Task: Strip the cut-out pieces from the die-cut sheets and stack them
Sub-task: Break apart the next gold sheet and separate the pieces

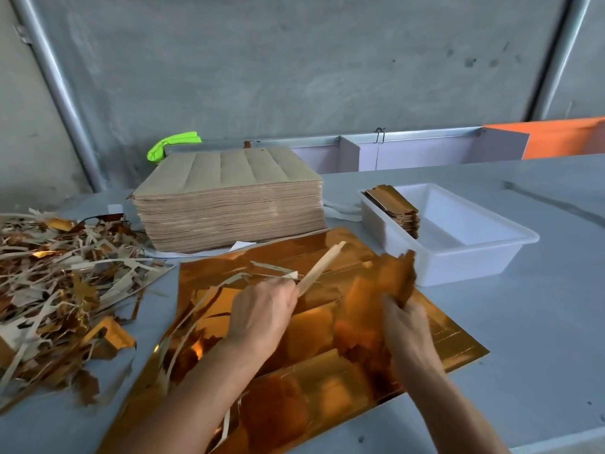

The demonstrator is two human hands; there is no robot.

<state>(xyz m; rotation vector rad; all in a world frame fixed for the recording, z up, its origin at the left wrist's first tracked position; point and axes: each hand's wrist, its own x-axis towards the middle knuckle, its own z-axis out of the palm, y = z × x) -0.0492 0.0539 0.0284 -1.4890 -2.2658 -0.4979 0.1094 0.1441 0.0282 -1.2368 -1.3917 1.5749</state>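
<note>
A shiny gold die-cut sheet (442, 342) lies flat on the grey table in front of me. My left hand (262, 309) grips a narrow strip of waste card (322, 267) that sticks up and to the right. My right hand (406, 322) holds a gold cut-out piece (397, 276) lifted above the sheet's right half. Behind the sheet stands a tall stack of die-cut sheets (229, 204), brown side up. A short stack of stripped pieces (397, 208) leans in the left end of a white plastic tray (465, 250).
A loose heap of gold and brown waste strips (62, 283) covers the table's left side. A bright green object (173, 145) lies behind the tall stack. A grey wall with metal pipes stands behind the table, and an orange panel (563, 139) sits at far right.
</note>
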